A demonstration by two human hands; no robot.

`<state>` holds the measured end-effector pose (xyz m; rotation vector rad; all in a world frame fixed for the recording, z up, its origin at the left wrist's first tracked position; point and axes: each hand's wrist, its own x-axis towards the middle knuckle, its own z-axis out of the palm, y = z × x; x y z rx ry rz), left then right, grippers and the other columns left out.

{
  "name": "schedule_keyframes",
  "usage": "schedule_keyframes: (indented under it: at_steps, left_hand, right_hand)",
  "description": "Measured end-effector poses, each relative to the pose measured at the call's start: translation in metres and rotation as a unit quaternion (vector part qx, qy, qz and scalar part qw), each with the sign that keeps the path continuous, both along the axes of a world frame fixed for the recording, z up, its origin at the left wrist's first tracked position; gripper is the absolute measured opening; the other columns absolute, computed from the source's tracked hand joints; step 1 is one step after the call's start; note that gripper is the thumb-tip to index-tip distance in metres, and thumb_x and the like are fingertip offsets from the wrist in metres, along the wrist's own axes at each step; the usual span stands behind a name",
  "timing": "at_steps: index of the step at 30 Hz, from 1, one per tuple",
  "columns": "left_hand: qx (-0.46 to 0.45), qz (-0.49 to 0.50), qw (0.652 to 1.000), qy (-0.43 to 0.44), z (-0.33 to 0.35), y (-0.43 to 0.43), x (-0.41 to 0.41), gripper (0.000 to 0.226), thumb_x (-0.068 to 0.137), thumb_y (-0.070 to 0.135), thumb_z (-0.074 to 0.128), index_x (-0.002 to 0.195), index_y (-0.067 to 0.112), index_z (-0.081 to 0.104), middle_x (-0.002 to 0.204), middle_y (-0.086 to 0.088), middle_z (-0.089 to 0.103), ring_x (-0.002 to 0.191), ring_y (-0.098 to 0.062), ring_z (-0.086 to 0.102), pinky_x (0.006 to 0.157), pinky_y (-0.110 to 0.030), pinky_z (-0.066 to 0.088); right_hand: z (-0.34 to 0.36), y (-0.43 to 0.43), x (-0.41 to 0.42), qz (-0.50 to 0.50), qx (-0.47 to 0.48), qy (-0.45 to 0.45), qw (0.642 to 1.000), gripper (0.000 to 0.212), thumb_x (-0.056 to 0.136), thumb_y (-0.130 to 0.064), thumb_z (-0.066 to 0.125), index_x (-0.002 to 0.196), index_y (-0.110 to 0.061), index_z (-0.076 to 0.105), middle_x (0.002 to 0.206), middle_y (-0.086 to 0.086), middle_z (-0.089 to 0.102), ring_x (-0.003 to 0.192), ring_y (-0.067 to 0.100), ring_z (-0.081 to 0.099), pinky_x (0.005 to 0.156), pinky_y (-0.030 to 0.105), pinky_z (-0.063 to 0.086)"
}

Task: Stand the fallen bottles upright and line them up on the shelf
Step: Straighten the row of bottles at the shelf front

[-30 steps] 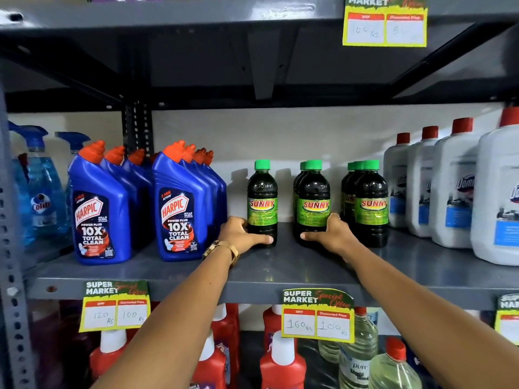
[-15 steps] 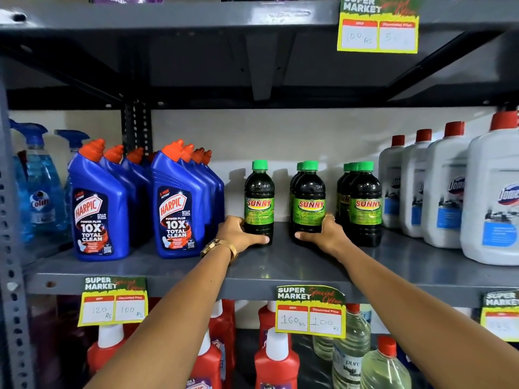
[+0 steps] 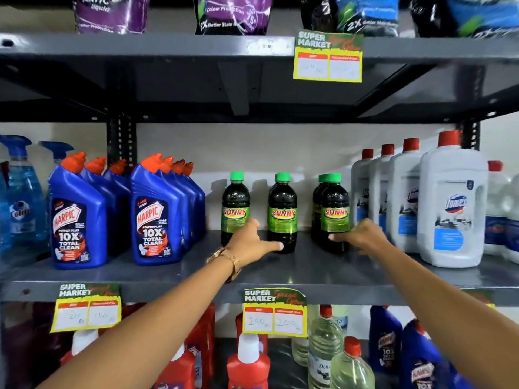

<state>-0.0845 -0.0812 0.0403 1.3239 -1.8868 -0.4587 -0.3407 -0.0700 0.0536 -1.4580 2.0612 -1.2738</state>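
Observation:
Dark Sunny bottles with green caps stand upright on the grey shelf [image 3: 309,269] in three spots: a left bottle [image 3: 235,203], a middle bottle [image 3: 282,206] with another close behind it, and a right front bottle [image 3: 335,206] that also has one behind. My left hand [image 3: 248,244] is spread between the left and middle bottles, its thumb touching the middle bottle's base. My right hand [image 3: 363,237] cups the base of the right front bottle from the right, thumb across its front. No bottle lies on its side.
Blue Harpic bottles [image 3: 154,217] stand in rows to the left, with spray bottles [image 3: 21,197] beyond them. White Domex jugs [image 3: 452,203] crowd the right. Price tags [image 3: 273,313] hang on the shelf edge. Red and clear bottles fill the shelf below, pouches the one above.
Both hands shifted one spot to the right: the left from the left bottle toward the middle one, the right from the middle bottle to the right front one. The view tilted upward.

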Motion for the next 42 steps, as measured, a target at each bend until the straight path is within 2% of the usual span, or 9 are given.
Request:
schedule_keyframes:
  at_steps: [2,4,5,6,10,13,23,30,42]
  left_hand:
    - [0.057,-0.01,0.998,0.004,0.002,-0.01,-0.021,0.082,0.065,0.043,0.084,0.125,0.009,0.04,0.114,-0.008,0.06,0.101,-0.023,0.059,0.079,-0.036,0.053]
    - [0.072,0.009,0.997,0.019,0.002,-0.021,-0.038,0.091,0.06,0.042,0.088,0.126,0.007,0.036,0.122,-0.013,0.057,0.111,-0.029,0.057,0.092,-0.044,0.053]
    - [0.076,0.019,0.997,0.025,0.001,-0.025,-0.044,0.094,0.06,0.041,0.088,0.128,0.006,0.034,0.124,-0.014,0.055,0.114,-0.031,0.055,0.095,-0.045,0.051]
    - [0.077,0.03,0.996,0.027,0.001,-0.028,-0.049,0.095,0.061,0.04,0.088,0.129,0.005,0.032,0.127,-0.014,0.053,0.116,-0.031,0.053,0.098,-0.043,0.049]
    - [0.062,0.065,0.996,0.017,-0.007,-0.038,-0.056,0.08,0.068,0.036,0.085,0.125,0.002,0.039,0.129,-0.016,0.053,0.118,-0.032,0.053,0.097,-0.036,0.046]
    - [0.037,0.07,0.997,0.003,-0.01,-0.042,-0.054,0.075,0.069,0.037,0.084,0.122,0.002,0.043,0.126,-0.016,0.057,0.114,-0.032,0.056,0.093,-0.036,0.048]
    - [0.008,0.078,0.997,-0.023,-0.011,-0.042,-0.054,0.073,0.071,0.041,0.082,0.118,0.0,0.044,0.123,-0.017,0.057,0.112,-0.033,0.056,0.087,-0.036,0.047]
    - [0.003,0.08,0.996,-0.039,-0.009,-0.036,-0.058,0.074,0.071,0.045,0.08,0.118,0.0,0.044,0.123,-0.018,0.057,0.113,-0.036,0.055,0.09,-0.04,0.049]
    - [0.009,0.092,0.995,-0.042,-0.009,-0.029,-0.058,0.072,0.073,0.043,0.079,0.119,0.001,0.043,0.123,-0.017,0.057,0.113,-0.035,0.056,0.09,-0.04,0.049]
  right_hand:
    - [-0.015,-0.019,-0.016,0.013,0.012,-0.015,1.0,0.112,0.04,-0.052,0.092,0.13,-0.001,0.05,0.125,0.014,0.062,0.119,0.034,0.058,0.101,0.042,0.048]
    - [-0.038,-0.064,-0.038,0.041,0.024,-0.025,0.999,0.148,0.014,-0.065,0.088,0.142,-0.008,0.039,0.138,0.009,0.056,0.128,0.031,0.052,0.108,0.044,0.042]
    - [-0.043,-0.074,-0.04,0.047,0.026,-0.031,0.998,0.152,0.006,-0.069,0.085,0.14,-0.011,0.042,0.136,0.009,0.058,0.127,0.031,0.053,0.108,0.045,0.042]
    - [-0.044,-0.077,-0.037,0.049,0.017,-0.034,0.998,0.146,0.008,-0.069,0.085,0.136,-0.012,0.046,0.133,0.009,0.06,0.125,0.032,0.054,0.107,0.046,0.042]
    - [-0.024,-0.035,-0.006,0.02,-0.007,-0.028,0.999,0.093,0.047,-0.05,0.089,0.123,-0.009,0.054,0.127,0.015,0.062,0.119,0.036,0.056,0.105,0.047,0.043]
    - [-0.024,-0.03,-0.003,0.024,-0.014,-0.026,0.999,0.077,0.061,-0.039,0.087,0.122,-0.006,0.053,0.127,0.017,0.06,0.118,0.036,0.056,0.103,0.044,0.045]
    - [-0.028,-0.026,-0.006,0.051,-0.042,-0.014,0.998,0.079,0.061,-0.036,0.088,0.127,-0.006,0.056,0.126,0.015,0.062,0.116,0.031,0.059,0.097,0.034,0.047]
    - [-0.028,-0.027,-0.005,0.043,-0.044,0.007,0.998,0.075,0.065,-0.037,0.086,0.125,-0.004,0.055,0.125,0.017,0.062,0.115,0.033,0.059,0.097,0.037,0.048]
    - [-0.033,-0.038,-0.009,0.042,-0.032,0.019,0.998,0.082,0.063,-0.046,0.084,0.127,-0.006,0.053,0.125,0.018,0.062,0.115,0.036,0.059,0.101,0.044,0.047]
